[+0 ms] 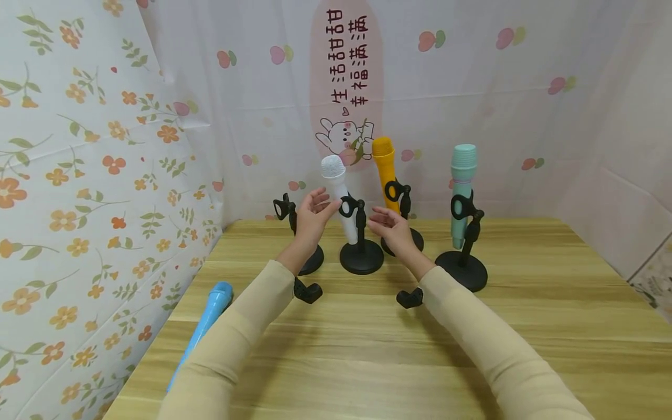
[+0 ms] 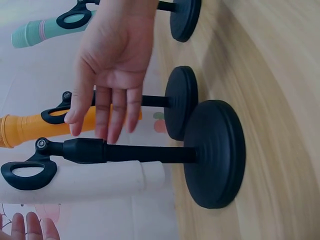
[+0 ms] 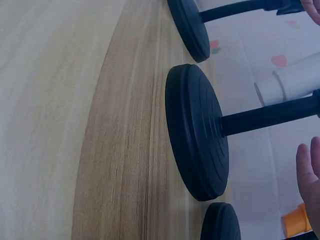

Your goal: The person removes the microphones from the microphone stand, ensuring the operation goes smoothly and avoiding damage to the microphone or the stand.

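white microphone (image 1: 336, 185) sits clipped in its black stand (image 1: 361, 256), tilted a little left, near the back middle of the desk (image 1: 367, 350). left hand (image 1: 311, 217) is just beside the mic body on its left, fingers spread and relaxed, holding nothing. right hand (image 1: 392, 227) hovers on the other side of the stand, palm loose, fingers apart, also holding nothing. whether either hand touches the mic or post: cannot tell from the head view; in the left wrist view the right hand's fingers (image 2: 107, 112) lie over the stand post without curling round it.

risk, as judged:
- the mic leans in its clip; a knock from either hand could tip stand and mic together, since the weight sits high over a small round base.
- stands are close-packed; a falling white mic would likely strike the orange microphone (image 1: 385, 169) just behind right, or the empty stand (image 1: 294, 233) on the left.
- blue microphone (image 1: 207, 324) lies loose near the desk's left edge, under the left sleeve; a sweep of that forearm could roll it off.

count:
- microphones: 4 (white, orange, green microphone (image 1: 463, 186), blue)
- stands: 4, of which 3 loaded, 1 empty
- hands: 2
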Demonstrator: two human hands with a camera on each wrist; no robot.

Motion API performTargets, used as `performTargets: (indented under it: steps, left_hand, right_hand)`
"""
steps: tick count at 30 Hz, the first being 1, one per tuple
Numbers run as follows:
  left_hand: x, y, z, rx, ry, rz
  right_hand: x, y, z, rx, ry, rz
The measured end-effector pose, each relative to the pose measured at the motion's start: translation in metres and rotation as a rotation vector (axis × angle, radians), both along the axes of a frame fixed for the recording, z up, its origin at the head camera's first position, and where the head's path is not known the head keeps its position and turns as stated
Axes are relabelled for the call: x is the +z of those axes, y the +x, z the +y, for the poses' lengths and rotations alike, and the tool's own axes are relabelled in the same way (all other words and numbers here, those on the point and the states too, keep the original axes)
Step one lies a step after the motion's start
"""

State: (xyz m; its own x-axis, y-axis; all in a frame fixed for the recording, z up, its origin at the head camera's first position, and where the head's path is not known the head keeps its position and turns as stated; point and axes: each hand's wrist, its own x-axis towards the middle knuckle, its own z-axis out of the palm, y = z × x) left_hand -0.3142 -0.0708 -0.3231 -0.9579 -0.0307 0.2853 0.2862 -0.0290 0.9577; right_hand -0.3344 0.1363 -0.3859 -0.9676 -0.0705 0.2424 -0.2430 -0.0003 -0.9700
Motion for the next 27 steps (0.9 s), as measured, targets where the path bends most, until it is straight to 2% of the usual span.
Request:
performTargets:
  steps: [7,15,21,27]
  left_hand:
    - [0.002,-0.009,0.009,0.052,0.046,-0.008]
    - [0.004,-0.016,0.015,0.037,0.120,0.004]
    - [0.006,-0.019,0.020,0.049,0.148,0.001]
    - [0.008,-0.020,0.024,0.085,0.159,-0.005]
  right_hand:
    - [-0.003,-0.005,-0.002,0.059,-0.020,-0.055]
    - [-0.006,-0.015,-0.006,0.126,-0.082,-0.082]
    - [-0.006,-0.018,-0.009,0.117,-0.139,-0.113]
    - [-0.006,-0.018,-0.009,0.117,-0.148,-0.120]
